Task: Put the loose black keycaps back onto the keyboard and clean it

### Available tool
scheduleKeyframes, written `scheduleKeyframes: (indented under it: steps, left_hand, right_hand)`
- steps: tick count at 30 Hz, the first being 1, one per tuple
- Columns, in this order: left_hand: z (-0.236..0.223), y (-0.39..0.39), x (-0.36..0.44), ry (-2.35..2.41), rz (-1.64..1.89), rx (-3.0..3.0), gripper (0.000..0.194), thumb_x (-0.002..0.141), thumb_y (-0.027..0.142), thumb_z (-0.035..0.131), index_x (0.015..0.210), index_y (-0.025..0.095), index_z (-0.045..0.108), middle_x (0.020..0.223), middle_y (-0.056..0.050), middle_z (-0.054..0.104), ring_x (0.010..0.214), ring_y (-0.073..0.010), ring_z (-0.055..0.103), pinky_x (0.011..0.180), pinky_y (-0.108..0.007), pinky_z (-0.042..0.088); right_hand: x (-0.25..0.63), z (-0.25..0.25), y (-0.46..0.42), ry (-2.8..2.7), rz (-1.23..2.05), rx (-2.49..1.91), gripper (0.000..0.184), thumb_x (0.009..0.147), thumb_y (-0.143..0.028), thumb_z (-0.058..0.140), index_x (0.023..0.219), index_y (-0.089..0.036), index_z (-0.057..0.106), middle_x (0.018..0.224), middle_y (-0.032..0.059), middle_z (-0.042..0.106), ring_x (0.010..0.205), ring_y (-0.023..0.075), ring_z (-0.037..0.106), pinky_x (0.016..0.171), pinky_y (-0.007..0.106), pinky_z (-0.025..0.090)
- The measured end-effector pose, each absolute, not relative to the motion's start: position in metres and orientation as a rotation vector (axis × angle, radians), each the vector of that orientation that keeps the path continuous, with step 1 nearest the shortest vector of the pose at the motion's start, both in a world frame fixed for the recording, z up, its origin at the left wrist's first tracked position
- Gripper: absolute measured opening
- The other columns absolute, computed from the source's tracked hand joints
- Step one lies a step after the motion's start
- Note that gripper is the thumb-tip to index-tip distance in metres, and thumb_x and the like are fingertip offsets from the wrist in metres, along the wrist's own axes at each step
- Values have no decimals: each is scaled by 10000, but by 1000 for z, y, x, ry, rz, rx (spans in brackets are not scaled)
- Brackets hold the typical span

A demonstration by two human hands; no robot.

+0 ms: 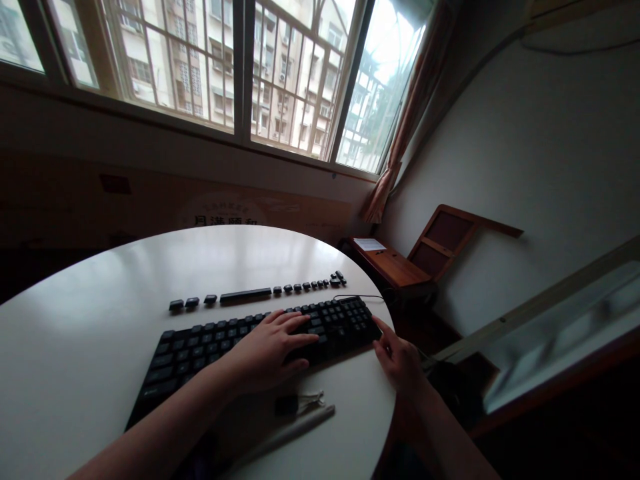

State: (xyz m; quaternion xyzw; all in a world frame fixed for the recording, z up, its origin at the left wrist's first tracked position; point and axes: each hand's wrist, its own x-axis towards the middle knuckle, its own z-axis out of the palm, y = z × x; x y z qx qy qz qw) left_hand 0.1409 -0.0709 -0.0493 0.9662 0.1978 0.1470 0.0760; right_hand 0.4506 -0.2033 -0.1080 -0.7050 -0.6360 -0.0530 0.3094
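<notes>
A black keyboard [195,347] lies at a slant on a round white table [100,293]. My left hand [273,343] rests over its middle, fingers spread across the keys. At the keyboard's right end, my right hand [397,357] holds the edge between thumb and fingers. Behind the keyboard runs a row of several loose black keycaps [210,299], with a long spacebar keycap [245,295] among them. Nearer me lie a small tool with a dark handle and pale wire loops [310,400] and a slim grey stick [305,427], partly in shadow.
A thin cable [357,296] leaves the keyboard's back right. Past the table's right edge stand a wooden chair [405,267] with a white paper [370,245] on it and a glass-topped piece of furniture [570,333]. A barred window [240,73] and a large cardboard panel [150,200] are behind.
</notes>
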Motion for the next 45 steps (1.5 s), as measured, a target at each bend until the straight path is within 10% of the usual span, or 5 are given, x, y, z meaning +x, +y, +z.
scheduleKeyframes:
  steps: [17, 27, 45]
  left_hand:
    - [-52, -70, 140, 580, 445, 2913, 460, 866, 436, 675, 1321, 405, 609, 1499, -56, 485, 1355, -350, 455, 1133, -573, 308]
    - [-53, -71, 139, 556, 477, 2901, 469, 856, 402, 691, 1318, 396, 607, 1497, -54, 487, 1363, -346, 447, 1137, -565, 303]
    - [-51, -74, 137, 540, 490, 2881, 510, 816, 403, 731, 1312, 380, 616, 1481, -70, 505, 1361, -352, 449, 1134, -570, 302]
  right_hand:
    - [445, -89, -191, -1684, -186, -1925, 449, 969, -388, 450, 1347, -201, 604, 894, 62, 730, 751, 180, 688, 739, 271, 521]
    - [469, -5, -26, -2167, -196, -1903, 259, 895, -216, 609, 1104, -239, 759, 1004, 57, 698, 983, 184, 606, 901, 273, 441]
    - [489, -31, 66, -2384, 63, -1991, 230, 843, -280, 707, 1045, -212, 793, 971, 44, 746, 815, 133, 663, 736, 185, 460]
